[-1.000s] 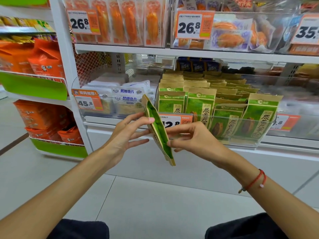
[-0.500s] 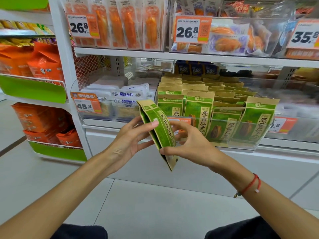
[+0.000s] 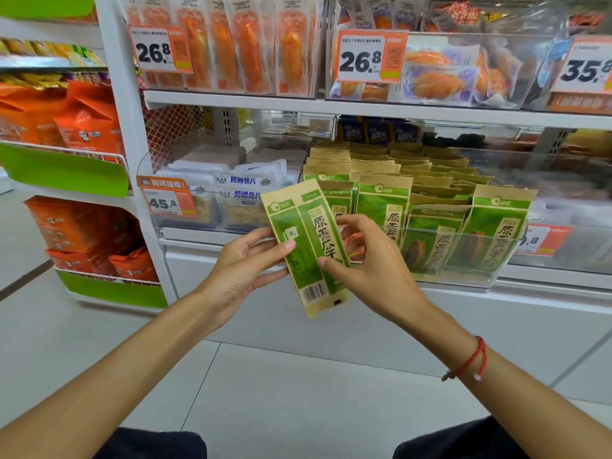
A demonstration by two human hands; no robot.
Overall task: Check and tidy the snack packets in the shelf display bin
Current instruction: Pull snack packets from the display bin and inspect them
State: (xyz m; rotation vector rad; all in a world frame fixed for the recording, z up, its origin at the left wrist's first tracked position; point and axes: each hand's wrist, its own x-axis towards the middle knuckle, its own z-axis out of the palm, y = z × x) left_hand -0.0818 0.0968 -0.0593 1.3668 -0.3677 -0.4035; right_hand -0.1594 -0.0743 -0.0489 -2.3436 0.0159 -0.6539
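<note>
Packet before bin (packets inside).

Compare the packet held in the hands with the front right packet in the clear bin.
The held packet is out in front of the shelf, gripped by the left hand and right hand; the front right packet stands in the clear bin. The held packet tilts and shows a barcode; the front right packet stands upright, showing a seed picture. Both are green and tan.

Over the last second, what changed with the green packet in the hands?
The green seed packet turned from edge-on to show its side panel, barcode and part of the front. Both hands kept hold: left hand at its left edge, right hand with fingers on the front. The packets in the clear display bin stayed put.
</note>
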